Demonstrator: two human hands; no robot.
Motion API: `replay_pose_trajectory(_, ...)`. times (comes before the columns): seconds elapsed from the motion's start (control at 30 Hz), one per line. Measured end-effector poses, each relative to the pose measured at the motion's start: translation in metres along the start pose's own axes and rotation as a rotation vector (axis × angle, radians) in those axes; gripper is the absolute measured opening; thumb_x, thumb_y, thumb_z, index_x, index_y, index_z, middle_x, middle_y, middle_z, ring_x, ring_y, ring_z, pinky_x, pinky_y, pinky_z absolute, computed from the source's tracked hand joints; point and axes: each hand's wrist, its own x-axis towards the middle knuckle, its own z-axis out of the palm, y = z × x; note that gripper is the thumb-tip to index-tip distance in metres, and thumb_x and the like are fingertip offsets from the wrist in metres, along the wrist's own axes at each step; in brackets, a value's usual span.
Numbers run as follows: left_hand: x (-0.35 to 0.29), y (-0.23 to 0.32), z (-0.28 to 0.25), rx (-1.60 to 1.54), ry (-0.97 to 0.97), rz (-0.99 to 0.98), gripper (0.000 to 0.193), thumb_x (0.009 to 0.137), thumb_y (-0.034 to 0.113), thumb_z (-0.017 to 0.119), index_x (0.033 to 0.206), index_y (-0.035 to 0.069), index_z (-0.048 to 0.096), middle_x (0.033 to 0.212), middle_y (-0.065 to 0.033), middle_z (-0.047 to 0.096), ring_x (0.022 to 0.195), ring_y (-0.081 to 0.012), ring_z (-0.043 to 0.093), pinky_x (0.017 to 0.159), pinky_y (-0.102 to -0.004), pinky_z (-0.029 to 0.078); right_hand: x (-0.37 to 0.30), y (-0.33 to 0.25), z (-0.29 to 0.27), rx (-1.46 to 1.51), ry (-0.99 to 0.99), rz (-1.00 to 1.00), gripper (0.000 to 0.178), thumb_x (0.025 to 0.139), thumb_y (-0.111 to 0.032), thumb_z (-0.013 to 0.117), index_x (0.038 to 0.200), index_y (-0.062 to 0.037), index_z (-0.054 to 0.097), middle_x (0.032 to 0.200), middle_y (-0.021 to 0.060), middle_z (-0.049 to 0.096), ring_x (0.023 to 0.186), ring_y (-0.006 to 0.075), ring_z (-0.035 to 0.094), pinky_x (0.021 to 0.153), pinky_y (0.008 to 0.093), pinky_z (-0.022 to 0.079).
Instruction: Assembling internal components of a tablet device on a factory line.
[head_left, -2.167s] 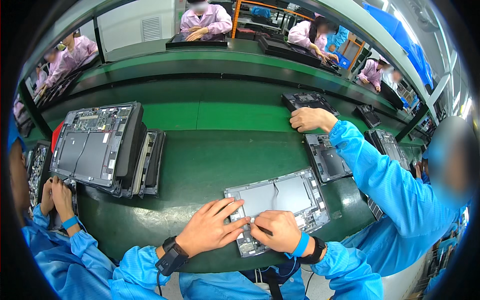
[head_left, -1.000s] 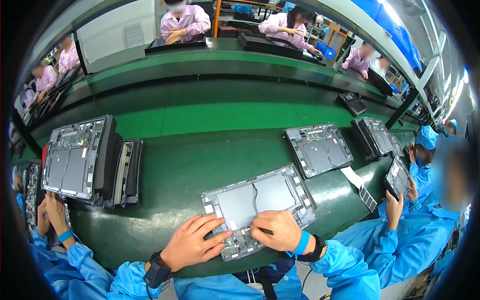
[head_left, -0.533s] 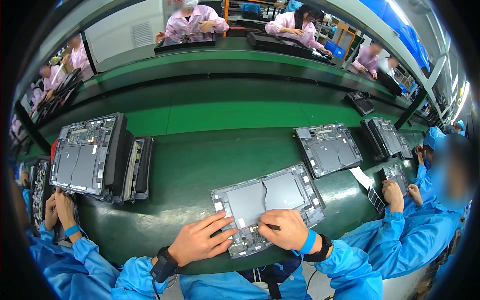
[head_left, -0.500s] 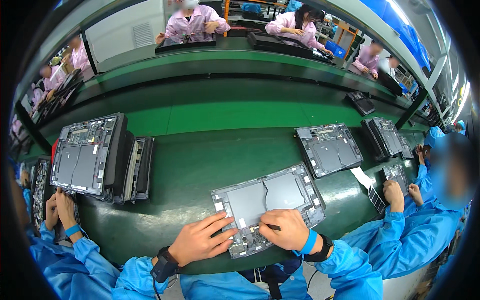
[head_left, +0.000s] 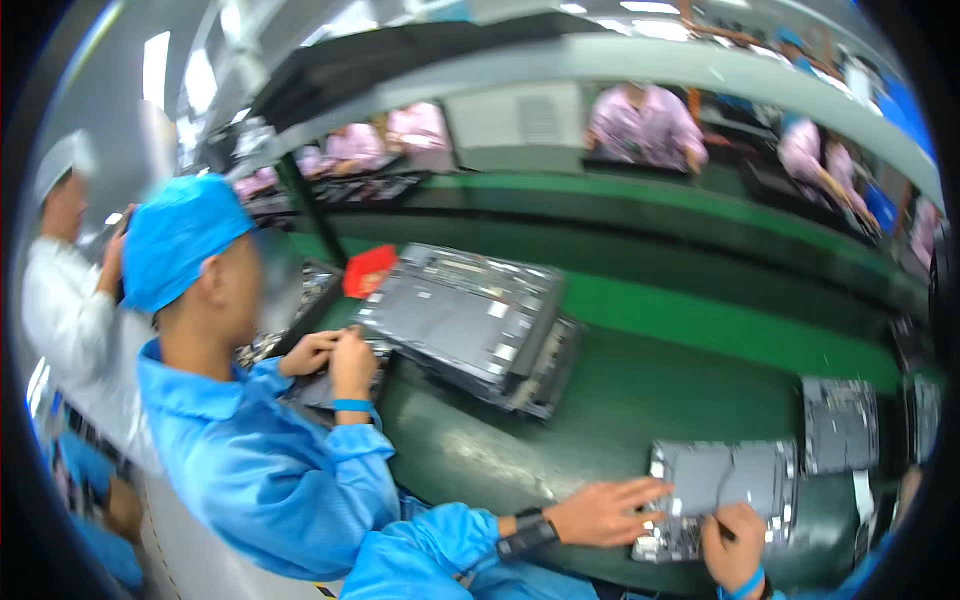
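Observation:
An opened flat electronic device, like a laptop base with grey battery panels, a dark cable and a circuit board, lies on the green bench at the lower right. My left hand rests its outstretched fingers on the device's left edge. Over the circuit board along the near edge, my right hand is closed in a pinch. The short black stick-like tool in it shows half a second earlier; motion blur and the fingers hide it now.
At my left a co-worker in a blue cap works with both hands beside a stack of similar devices. Behind that stack is a red object. More devices stand at the right. People in pink work across the bench.
The view has swung left, so the bench and my hands appear farther right and the left co-worker comes into view. My hands remain at the same device.

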Motion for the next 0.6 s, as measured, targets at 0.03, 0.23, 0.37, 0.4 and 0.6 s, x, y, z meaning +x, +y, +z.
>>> replay_pose_trajectory(0.03,0.001,0.003,0.006,-0.012,0.069,0.0,0.038,0.087,0.024,0.068,0.124,0.015,0.064,0.145,-0.0128,0.049,0.129,-0.029,0.053,0.079,-0.0349,0.059,-0.015,0.019,-0.007,0.003,0.069,0.002,0.028,0.093,-0.025,0.059,0.097,0.0015,0.066,0.084,0.0188,0.062,0.078,0.0345,0.058,0.073,0.0394,0.047)
replay_pose_trajectory(0.23,-0.014,0.042,0.018,0.056,-0.141,-0.68,0.066,0.102,0.031,0.05,0.154,0.001,0.023,0.154,-0.0292,0.027,0.147,-0.0413,0.022,0.121,-0.0437,0.019,-0.036,0.093,-0.024,0.391,0.35,0.466,0.04,0.105,-0.031,0.049,0.113,0.0056,0.064,0.128,0.0162,0.056,0.114,0.0297,0.054,0.099,0.036,0.041)
replay_pose_trajectory(0.37,0.002,0.073,0.014,-0.002,-0.114,-0.592,0.07,0.098,0.036,0.056,0.147,-0.008,0.032,0.148,-0.0275,0.04,0.142,-0.04,0.035,0.118,-0.0497,0.024,-0.042,0.12,-0.025,0.019,0.302,0.281,0.039,0.105,-0.029,0.051,0.119,0.0056,0.063,0.132,0.0169,0.057,0.113,0.0295,0.058,0.099,0.0345,0.043)
replay_pose_trajectory(0.4,0.003,0.077,0.014,-0.054,-0.129,-0.628,0.074,0.097,0.037,0.055,0.148,-0.008,0.027,0.15,-0.0291,0.036,0.143,-0.041,0.031,0.119,-0.0507,0.021,-0.042,0.13,-0.023,0.186,0.279,0.386,0.039,0.104,-0.028,0.051,0.125,0.0044,0.061,0.128,0.0175,0.06,0.108,0.0272,0.06,0.096,0.0326,0.045)
replay_pose_trajectory(0.6,0.017,0.074,0.048,-0.58,0.387,-0.828,0.066,0.096,0.024,0.058,0.148,-0.007,0.029,0.145,-0.0324,0.041,0.139,-0.0465,0.034,0.116,-0.0505,0.027,-0.043,0.128,-0.019,0.454,0.303,0.505,0.057,0.108,-0.039,0.036,0.143,0.0046,0.046,0.088,0.005,0.062,0.092,0.0129,0.051,0.088,0.0285,0.039)
